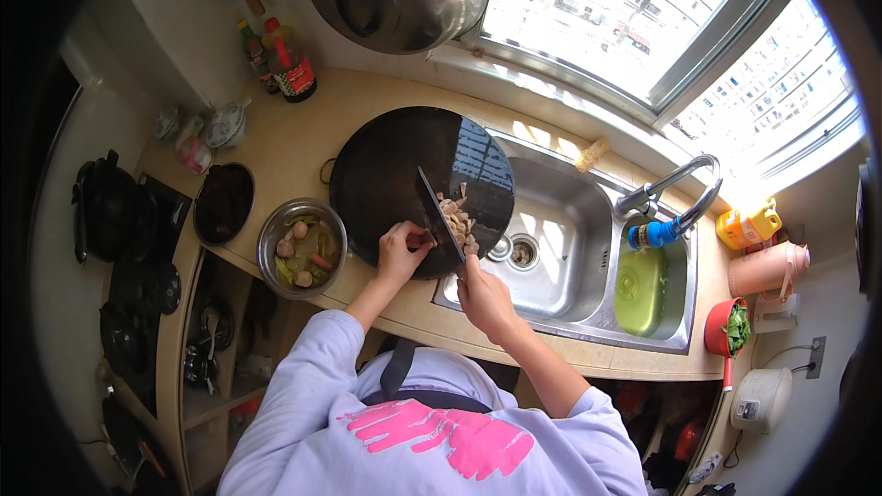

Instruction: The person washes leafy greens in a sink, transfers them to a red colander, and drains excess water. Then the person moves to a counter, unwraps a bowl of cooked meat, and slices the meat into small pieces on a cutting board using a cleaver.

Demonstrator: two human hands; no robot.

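My right hand [485, 296] is closed on the handle of a kitchen knife [441, 212], whose blade points away over a round dark cutting board [393, 151]. Cut pale pieces of food, perhaps meat [456, 217], lie along the blade's right side. To the left of the blade, my left hand [403, 251] has thumb and fingers pinched together at the near part of the board; a small piece seems to be at the fingertips, too small to name. A metal bowl [263, 255] left of the board holds liquid, green vegetable pieces and round balls.
Right of the board is a steel double sink [599, 248] with a curved faucet [668, 186] and a green basin [639, 289]. A red pot of leafy greens [720, 324] stands farther right. Sauce bottles [295, 76] stand at the back left, and a dark-filled bowl [224, 203] is at the left.
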